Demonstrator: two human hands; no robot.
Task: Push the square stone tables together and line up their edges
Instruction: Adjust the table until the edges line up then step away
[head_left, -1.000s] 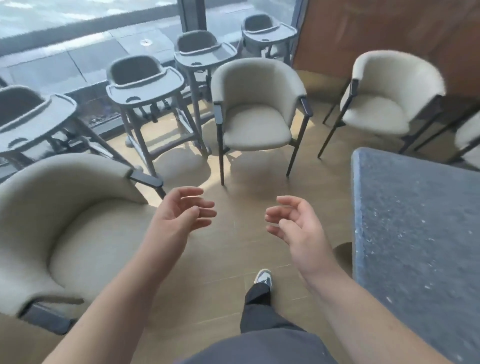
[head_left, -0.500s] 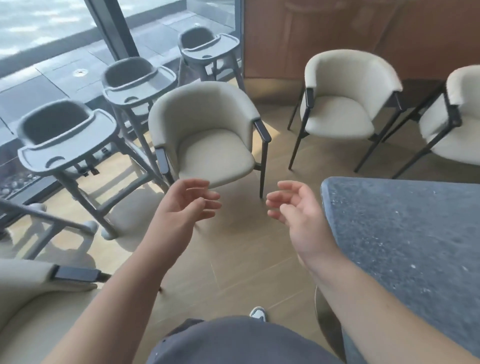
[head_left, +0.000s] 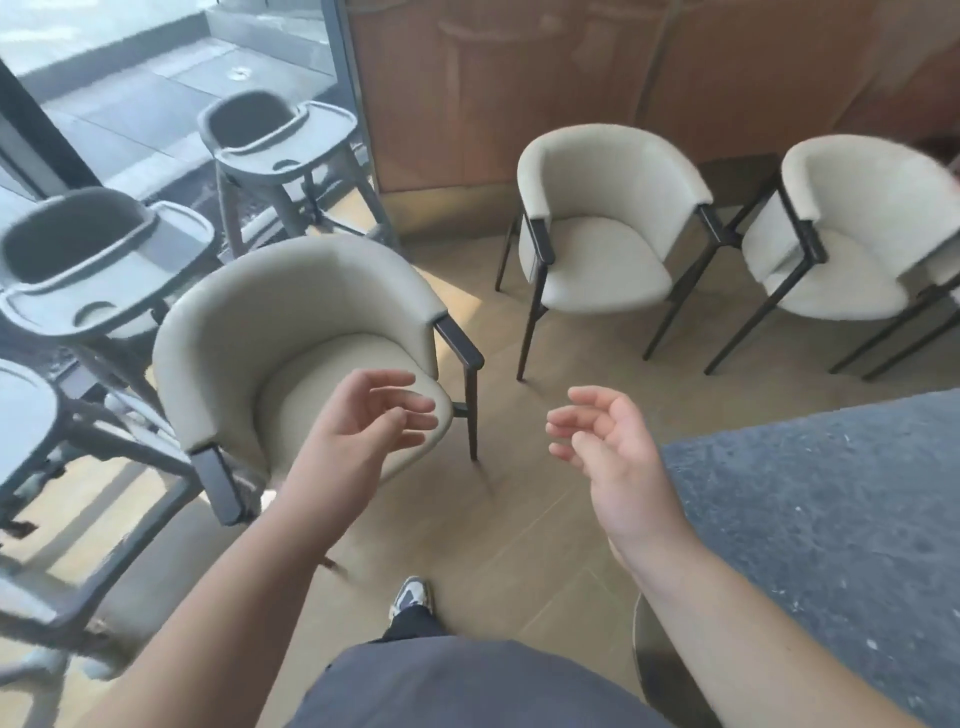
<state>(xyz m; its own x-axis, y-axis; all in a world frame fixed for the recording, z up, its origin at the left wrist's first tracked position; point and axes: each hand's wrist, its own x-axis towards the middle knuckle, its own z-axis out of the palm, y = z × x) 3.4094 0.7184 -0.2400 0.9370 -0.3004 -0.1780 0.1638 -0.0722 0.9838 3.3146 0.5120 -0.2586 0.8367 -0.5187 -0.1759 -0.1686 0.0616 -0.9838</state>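
A dark grey speckled stone table (head_left: 831, 519) fills the lower right, its rounded corner close to my right wrist. Only this one table is in view. My left hand (head_left: 363, 421) hovers in the air over the front of a beige armchair's seat, fingers loosely curled, holding nothing. My right hand (head_left: 608, 447) hangs in the air just left of the table's corner, fingers relaxed and empty, not touching the stone. Both palms face each other across a gap of bare floor.
A beige armchair (head_left: 291, 332) stands close on the left. Two more beige chairs (head_left: 608, 228) (head_left: 857, 239) stand by the wooden wall. Grey high chairs (head_left: 93, 260) (head_left: 275, 140) line the window at left. My foot (head_left: 410, 597) is on the wooden floor.
The view has swung right: chairs and high chairs slid left, and the table's corner now lies lower right. Both hands kept their pose, empty and apart.
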